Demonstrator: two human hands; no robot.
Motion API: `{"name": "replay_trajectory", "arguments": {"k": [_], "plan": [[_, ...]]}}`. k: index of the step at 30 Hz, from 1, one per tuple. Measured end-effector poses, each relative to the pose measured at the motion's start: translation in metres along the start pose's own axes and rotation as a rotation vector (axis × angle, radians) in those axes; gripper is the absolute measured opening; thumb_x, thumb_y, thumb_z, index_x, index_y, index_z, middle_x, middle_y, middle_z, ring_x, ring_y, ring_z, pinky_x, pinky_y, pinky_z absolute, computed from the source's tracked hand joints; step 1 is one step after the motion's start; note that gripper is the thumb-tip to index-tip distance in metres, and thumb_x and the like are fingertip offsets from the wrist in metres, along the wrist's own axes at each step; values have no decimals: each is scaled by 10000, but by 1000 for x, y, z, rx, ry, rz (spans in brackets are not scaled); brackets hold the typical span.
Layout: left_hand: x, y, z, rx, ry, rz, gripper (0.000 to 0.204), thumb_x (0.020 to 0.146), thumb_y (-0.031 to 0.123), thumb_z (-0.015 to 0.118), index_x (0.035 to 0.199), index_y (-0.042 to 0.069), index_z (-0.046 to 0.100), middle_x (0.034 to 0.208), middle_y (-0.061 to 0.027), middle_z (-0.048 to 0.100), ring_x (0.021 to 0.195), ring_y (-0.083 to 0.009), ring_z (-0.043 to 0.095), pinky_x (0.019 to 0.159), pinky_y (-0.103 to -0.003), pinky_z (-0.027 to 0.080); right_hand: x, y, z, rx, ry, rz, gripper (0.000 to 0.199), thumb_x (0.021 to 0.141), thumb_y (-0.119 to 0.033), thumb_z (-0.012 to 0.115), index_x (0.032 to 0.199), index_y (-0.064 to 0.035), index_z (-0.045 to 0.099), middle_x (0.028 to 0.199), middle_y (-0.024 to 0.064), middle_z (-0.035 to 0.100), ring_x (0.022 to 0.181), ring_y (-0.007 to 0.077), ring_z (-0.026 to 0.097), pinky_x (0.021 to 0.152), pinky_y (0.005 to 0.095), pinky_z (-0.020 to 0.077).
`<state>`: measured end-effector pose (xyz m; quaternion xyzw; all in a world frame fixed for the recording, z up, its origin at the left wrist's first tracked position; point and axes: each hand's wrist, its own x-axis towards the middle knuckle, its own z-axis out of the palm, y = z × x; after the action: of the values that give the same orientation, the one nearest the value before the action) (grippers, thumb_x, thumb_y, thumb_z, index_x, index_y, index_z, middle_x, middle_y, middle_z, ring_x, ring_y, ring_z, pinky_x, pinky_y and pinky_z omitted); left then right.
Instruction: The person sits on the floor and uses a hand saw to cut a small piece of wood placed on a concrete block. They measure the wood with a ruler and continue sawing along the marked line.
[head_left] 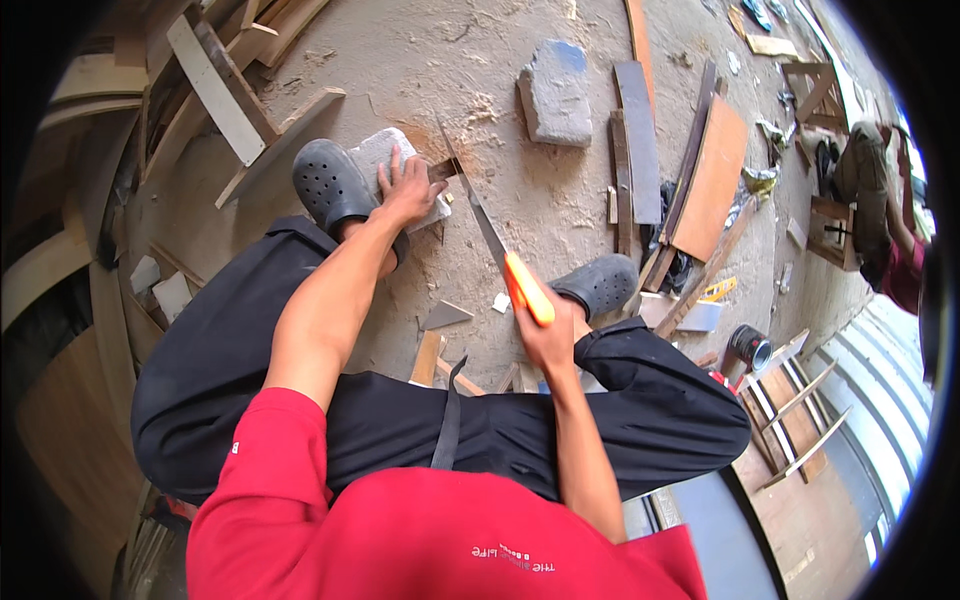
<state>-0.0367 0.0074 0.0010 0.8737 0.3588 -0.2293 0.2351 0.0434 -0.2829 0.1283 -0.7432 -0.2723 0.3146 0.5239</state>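
Observation:
My right hand (547,338) is wrapped round the orange handle of a handsaw (487,228). The saw's long, narrow blade points away from me and crosses the end of a small dark wood piece (443,171). That piece lies on a pale, rough block (376,150) on the ground. My left hand (404,188) presses it down against the block, fingers spread over it, and its far part is hidden under the hand. Beside the block, my left foot wears a dark clog (331,183).
Another pale block (557,95) lies ahead. Boards (712,178) are laid out at the right, near a paint can (749,347). Stacked timber (215,90) fills the left. Another person (893,230) is at the far right. Offcuts (446,316) lie between my feet.

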Motion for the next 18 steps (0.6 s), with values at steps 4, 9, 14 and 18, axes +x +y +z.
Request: {"name": "replay_trajectory", "arguments": {"k": [4, 9, 14, 18], "plan": [[4, -4, 7, -2, 52, 52, 716, 952, 479, 536, 1409, -19, 300, 1503, -194, 276, 1480, -434, -45, 1116, -689, 28, 36, -11, 7, -27, -22, 191, 477, 800, 22, 624, 1276, 13, 598, 1170, 191, 680, 1098, 241, 665, 947, 306, 491], [6, -13, 13, 18, 82, 38, 668, 948, 430, 558, 1408, 14, 307, 1508, -177, 272, 1478, -440, -48, 1112, -695, 38, 14, -27, -3, -68, -82, 12, 493, 807, 42, 600, 1299, 46, 568, 1243, 202, 645, 1169, 244, 624, 1017, 316, 446], [3, 0, 6, -11, 79, 70, 637, 950, 404, 563, 1402, 27, 319, 1506, -173, 272, 1478, -443, -36, 1114, -689, 42, 56, -14, 14, -87, -20, 185, 413, 848, -69, 618, 1257, -12, 611, 1018, 212, 707, 942, 252, 706, 801, 328, 521], [-1, -7, 8, -19, 53, 39, 671, 949, 401, 566, 1424, 12, 298, 1519, -171, 259, 1475, -452, -35, 1122, -678, 27, 10, -19, -2, -11, -53, 38, 464, 807, 35, 611, 1270, 48, 587, 1189, 220, 664, 1138, 284, 644, 986, 333, 466]]}}
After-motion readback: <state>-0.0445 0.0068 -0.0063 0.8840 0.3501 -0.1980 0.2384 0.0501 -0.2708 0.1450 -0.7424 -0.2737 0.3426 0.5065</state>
